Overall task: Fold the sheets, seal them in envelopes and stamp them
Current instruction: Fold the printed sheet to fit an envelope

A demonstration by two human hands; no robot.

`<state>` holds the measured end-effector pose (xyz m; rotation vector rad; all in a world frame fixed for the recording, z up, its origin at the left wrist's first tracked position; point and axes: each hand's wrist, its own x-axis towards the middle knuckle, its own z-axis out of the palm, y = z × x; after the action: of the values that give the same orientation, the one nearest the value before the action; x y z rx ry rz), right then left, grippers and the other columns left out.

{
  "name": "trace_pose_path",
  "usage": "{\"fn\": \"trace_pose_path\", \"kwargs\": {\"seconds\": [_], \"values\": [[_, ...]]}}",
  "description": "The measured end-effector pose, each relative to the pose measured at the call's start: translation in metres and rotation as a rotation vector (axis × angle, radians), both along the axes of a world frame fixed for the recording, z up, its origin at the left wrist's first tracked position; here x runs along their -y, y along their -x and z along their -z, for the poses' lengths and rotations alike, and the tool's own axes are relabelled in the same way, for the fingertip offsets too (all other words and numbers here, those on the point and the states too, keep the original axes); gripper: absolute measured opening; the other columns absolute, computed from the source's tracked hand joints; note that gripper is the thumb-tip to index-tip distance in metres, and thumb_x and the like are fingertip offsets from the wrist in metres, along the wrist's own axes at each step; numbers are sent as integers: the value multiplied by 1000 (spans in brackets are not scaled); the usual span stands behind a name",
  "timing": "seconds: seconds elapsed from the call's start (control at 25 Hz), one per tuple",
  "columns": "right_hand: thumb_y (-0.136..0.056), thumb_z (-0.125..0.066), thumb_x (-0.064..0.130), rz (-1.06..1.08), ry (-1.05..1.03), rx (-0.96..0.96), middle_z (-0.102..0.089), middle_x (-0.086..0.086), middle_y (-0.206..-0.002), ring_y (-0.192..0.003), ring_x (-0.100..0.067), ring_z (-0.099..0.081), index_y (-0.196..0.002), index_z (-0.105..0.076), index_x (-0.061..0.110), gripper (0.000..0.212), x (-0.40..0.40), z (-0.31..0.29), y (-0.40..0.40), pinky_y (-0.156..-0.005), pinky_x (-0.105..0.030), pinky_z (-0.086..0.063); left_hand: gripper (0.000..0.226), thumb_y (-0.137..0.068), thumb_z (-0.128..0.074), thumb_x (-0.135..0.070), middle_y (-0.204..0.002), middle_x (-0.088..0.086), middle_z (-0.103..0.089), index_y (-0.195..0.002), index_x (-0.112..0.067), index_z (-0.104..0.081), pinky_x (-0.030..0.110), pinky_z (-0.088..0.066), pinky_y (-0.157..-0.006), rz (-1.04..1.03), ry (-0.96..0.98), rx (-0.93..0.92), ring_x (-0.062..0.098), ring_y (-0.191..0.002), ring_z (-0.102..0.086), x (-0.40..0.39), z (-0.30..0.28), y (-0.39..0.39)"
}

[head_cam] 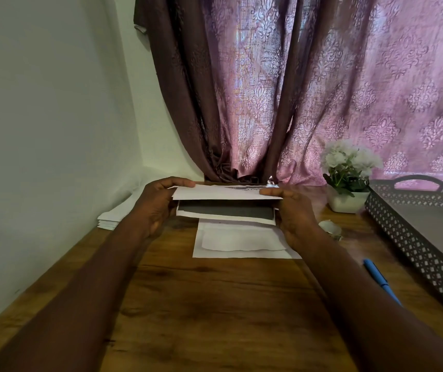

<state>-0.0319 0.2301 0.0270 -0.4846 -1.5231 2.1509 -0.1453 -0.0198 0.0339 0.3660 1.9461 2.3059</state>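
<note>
Both the left hand (158,202) and right hand (293,210) grip a folded sheet (225,196), its print illegible, above the wooden table (215,304).

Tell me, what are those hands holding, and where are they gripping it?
A folded sheet, held above the table: the left hand grips its left end, the right hand its right end.

Home desk corner, patterned curtain (309,89), potted flowers (348,170)

Two hands: left hand (158,208), right hand (293,213). One folded sheet (225,193) with one envelope (225,212). One further envelope (242,242); one paper stack (113,218). One pen (381,281), one potted plant (348,175), one tray (413,237), one curtain (295,89).
</note>
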Motion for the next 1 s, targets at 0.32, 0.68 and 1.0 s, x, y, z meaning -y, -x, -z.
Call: {"fn": "trace_pose_path", "kwargs": {"seconds": [0.32,0.68,1.0], "values": [[-72,-63,15,-131,173,-2,-76,-17,-117,-93,-28,-73,-124,-71,-1,55,2,-6,-8,-59,-32,-60,39,-102,-46,-22,-114,17,-78,-110,0,-77,46,-65,-85,133,-104,129,35,-104,-74,4,-5,-2],[-96,-54,-11,-22,-69,-2,-71,-6,-102,-89,-18,-68,-100,-76,9,30,9,-1,-4,-63,-30,-63,21,-100,-64,-4,-115,3,-76,-103,-16,-82,31,-64,-63,-48,102,-149,24,-106,-69,-9,2,-11],[-86,-51,-11,188,-443,-98,-71,-5,-107,-91,-20,-71,-114,-76,12,44,30,3,-9,-72,-30,-63,24,-104,-57,-16,-126,4,-71,-123,-17,-71,29,-49,-103,-467,556,-785,16,-114,-63,-25,4,-32]]}}
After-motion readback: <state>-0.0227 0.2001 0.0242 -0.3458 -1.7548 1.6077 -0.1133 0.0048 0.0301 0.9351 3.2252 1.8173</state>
